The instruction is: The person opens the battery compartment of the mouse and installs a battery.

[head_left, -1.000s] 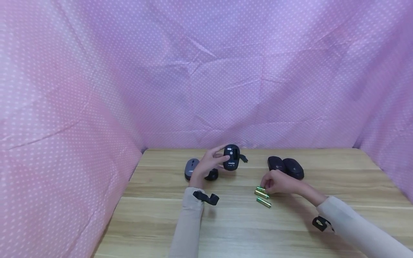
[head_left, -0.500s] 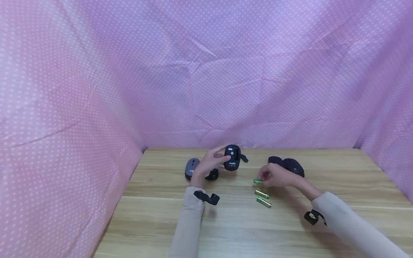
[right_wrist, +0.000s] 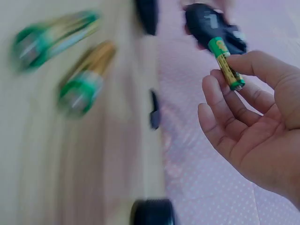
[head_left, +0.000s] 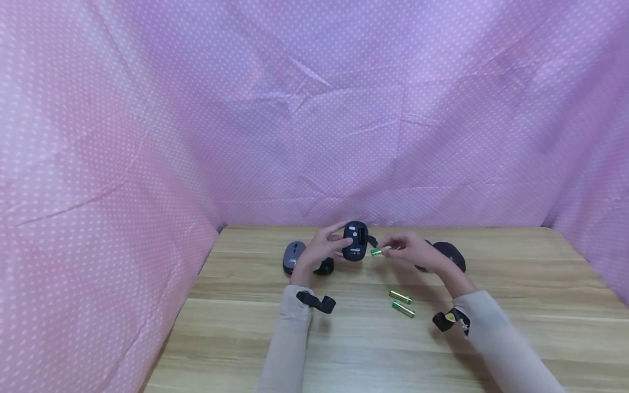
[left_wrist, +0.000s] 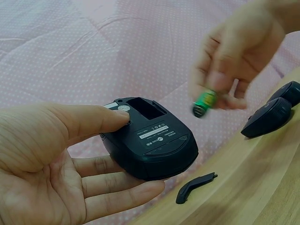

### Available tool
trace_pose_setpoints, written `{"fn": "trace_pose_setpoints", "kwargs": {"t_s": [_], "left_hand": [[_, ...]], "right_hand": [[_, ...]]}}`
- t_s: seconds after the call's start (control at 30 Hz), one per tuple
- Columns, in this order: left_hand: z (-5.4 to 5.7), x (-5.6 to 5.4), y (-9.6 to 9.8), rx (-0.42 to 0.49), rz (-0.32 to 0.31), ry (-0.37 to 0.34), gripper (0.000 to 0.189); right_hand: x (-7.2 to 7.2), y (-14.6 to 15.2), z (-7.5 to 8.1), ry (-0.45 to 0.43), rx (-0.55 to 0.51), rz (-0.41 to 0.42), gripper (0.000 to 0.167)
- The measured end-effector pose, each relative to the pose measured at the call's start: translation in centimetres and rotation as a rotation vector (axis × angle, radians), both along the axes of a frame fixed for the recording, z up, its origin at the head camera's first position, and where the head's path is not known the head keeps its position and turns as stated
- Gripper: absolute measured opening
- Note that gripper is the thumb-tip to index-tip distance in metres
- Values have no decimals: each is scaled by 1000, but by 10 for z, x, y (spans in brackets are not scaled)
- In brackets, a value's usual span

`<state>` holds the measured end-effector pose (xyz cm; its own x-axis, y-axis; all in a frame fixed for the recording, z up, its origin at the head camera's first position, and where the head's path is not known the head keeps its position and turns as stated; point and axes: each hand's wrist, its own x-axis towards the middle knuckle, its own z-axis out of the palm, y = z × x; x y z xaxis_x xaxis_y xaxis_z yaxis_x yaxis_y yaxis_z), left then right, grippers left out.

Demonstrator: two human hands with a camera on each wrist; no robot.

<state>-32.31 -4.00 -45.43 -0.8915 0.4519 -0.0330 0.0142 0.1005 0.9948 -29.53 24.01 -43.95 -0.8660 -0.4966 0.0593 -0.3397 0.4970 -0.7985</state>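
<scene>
My left hand (left_wrist: pixel 61 159) holds a black computer mouse (left_wrist: pixel 154 145) with its underside up, thumb on top and fingers beneath. The battery slot (left_wrist: pixel 146 108) in the mouse's underside is uncovered and looks dark inside. Between thumb and fingers my right hand (right_wrist: pixel 262 103) pinches a green and gold battery (right_wrist: pixel 226 63), a short way right of the mouse in the head view. On the table below it lie two more batteries, a farther one (head_left: pixel 400 297) and a nearer one (head_left: pixel 403 309). A slim black battery cover (left_wrist: pixel 197 186) lies on the table near the mouse.
A grey mouse (head_left: pixel 294 255) and a black one (head_left: pixel 324 266) sit on the wooden table (head_left: pixel 236 327) by my left wrist. Two dark mice stand side by side at the right, one (head_left: pixel 449 255) partly behind my right hand. Pink dotted cloth (head_left: pixel 314 136) hangs around the table.
My right hand has picked one battery up from the group on the table and carried it left and away toward the mouse. The left hand with the mouse has barely moved.
</scene>
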Motion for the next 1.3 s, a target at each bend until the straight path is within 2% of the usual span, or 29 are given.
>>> {"fn": "trace_pose_setpoints", "kwargs": {"t_s": [0.23, 0.4, 0.57, 0.7, 0.9, 1.3], "left_hand": [[-2, -1, -1, 12, -4, -9, 55], [-1, -1, 0, 11, -1, -26, 57], [-1, -2, 2, -1, -5, -25, 58], [-1, -2, 2, -6, -1, -30, 56], [1, -1, 2, -18, 0, -32, 57], [-2, -1, 3, -5, 17, -21, 54]], "right_hand": [[-7, -13, 11, 10, -137, -70, 30], [-6, -22, 15, -38, -245, -117, 34], [-3, -30, 14, -16, -301, -172, 36], [-4, -32, 11, 26, -324, -210, 36], [-4, -34, 9, 103, -331, -239, 29], [1, -47, 7, 273, -337, -313, 23]]}}
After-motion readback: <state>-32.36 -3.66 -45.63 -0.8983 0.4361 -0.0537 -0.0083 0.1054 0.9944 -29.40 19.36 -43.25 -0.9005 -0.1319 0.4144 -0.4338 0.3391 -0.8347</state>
